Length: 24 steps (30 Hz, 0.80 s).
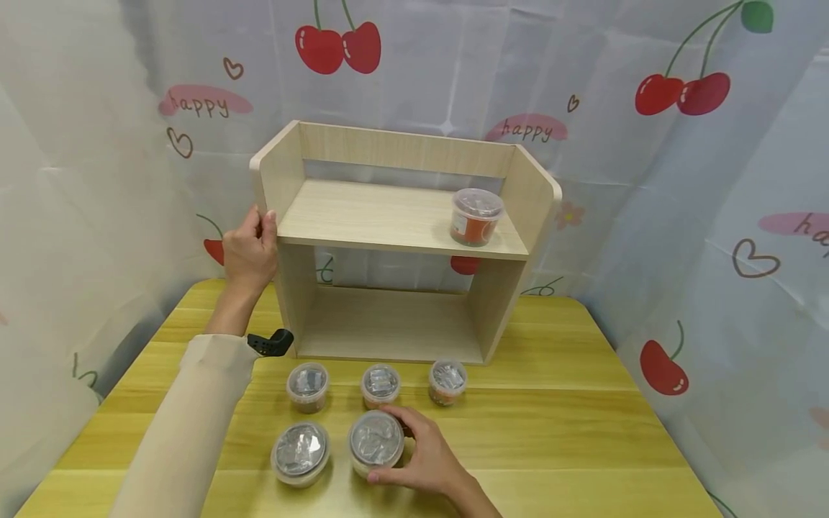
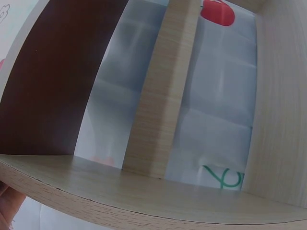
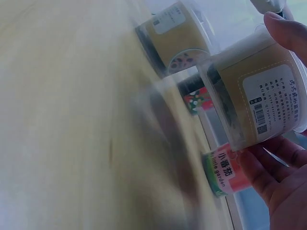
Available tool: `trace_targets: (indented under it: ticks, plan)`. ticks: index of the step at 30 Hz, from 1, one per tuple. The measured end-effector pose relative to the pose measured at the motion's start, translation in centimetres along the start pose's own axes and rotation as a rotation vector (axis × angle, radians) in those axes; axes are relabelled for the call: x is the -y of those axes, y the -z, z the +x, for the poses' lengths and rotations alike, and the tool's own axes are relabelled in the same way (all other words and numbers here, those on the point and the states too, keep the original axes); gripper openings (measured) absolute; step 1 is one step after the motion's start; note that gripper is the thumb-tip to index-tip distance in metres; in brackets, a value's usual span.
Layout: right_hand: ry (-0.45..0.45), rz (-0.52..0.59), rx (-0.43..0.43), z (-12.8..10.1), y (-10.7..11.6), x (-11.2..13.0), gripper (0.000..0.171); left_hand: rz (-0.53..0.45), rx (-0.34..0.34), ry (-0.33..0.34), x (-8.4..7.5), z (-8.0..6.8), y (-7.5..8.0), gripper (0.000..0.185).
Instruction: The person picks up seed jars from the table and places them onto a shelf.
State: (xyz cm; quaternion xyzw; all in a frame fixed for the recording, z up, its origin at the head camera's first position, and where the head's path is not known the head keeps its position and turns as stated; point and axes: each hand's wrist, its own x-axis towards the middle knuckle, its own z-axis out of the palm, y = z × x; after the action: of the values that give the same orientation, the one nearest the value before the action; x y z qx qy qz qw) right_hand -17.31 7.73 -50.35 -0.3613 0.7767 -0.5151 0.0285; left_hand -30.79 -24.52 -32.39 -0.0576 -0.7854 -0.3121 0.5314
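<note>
My left hand [image 1: 249,248] grips the front edge of the left side panel of a pale wooden shelf [image 1: 401,248]; in the left wrist view only part of it shows beside the panel [image 2: 158,203]. Thumb and fingers of my right hand [image 1: 430,457] hold a round plastic tub [image 1: 376,439] with a clear lid. Up close, this tub [image 3: 264,91] has a tan band and a white label with a barcode, and it is tilted in this view. Just left of it stands a similar large tub [image 1: 301,453].
Three smaller tubs, a left one [image 1: 308,387], a middle one [image 1: 381,384] and a right one [image 1: 447,381], line up before the shelf. A red-banded tub [image 1: 476,218] sits on the upper board at right. The yellow wooden table [image 1: 570,432] meets a cherry-printed curtain [image 1: 609,180].
</note>
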Motion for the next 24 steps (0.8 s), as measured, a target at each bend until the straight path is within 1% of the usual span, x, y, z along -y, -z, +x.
trace_targets:
  ticks: [5, 14, 18, 21, 24]
  plan:
    - [-0.019, -0.008, -0.018, 0.3, 0.6, 0.3, 0.081, -0.007, -0.001, -0.001, 0.0, 0.1, 0.0, 0.030]
    - [-0.037, -0.022, -0.046, 0.5, 1.5, 0.5, 0.084, -0.013, 0.002, 0.010, 0.0, 0.0, 0.0, 0.030]
    - [-0.015, -0.035, -0.065, 0.7, 1.7, 0.5, 0.084, -0.027, -0.006, 0.014, 0.0, 0.1, 0.0, 0.029]
    - [0.003, -0.045, -0.084, 0.8, 2.0, 0.5, 0.083, -0.056, -0.009, 0.033, -0.1, 0.1, 0.0, 0.028]
    - [0.000, -0.043, -0.090, 0.9, 2.2, 0.6, 0.084, -0.094, 0.000, 0.062, -0.1, 0.0, 0.1, 0.027]
